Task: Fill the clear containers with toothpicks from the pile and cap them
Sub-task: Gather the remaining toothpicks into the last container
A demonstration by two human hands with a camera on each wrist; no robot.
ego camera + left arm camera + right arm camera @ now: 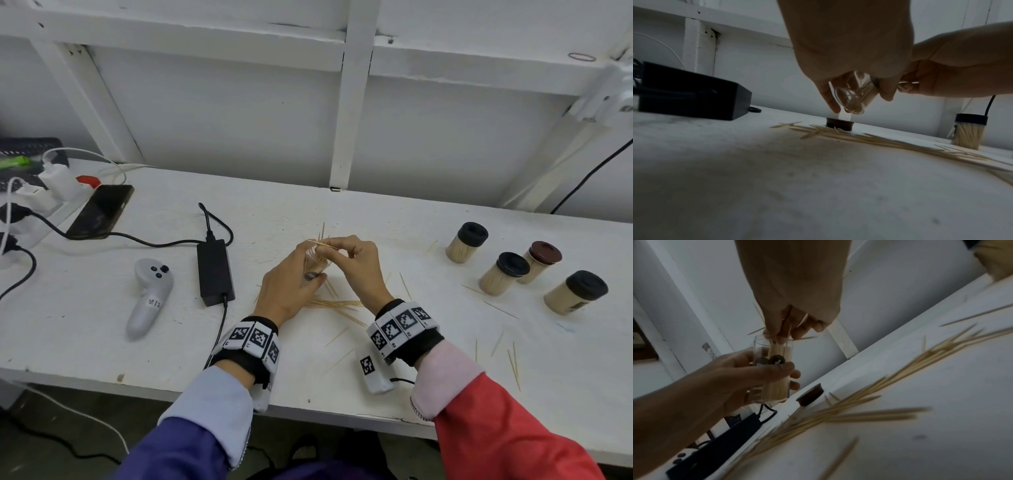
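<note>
The left hand [287, 277] is gripping the clear container [774, 369] tilted above the table [428, 377], so the right hand [356, 263] is pinching toothpicks [320, 244] into its mouth; the cap [810, 394] is waiting nearby.

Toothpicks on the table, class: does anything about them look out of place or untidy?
Yes. Besides the pile by the hands, stray toothpicks lie scattered across the white table, some near its front edge and some among the capped containers. A dark cap also sits loose beside the pile.

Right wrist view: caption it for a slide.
Right hand feeds wooden toothpicks into the clear plastic container gripped by the left hand.
</note>
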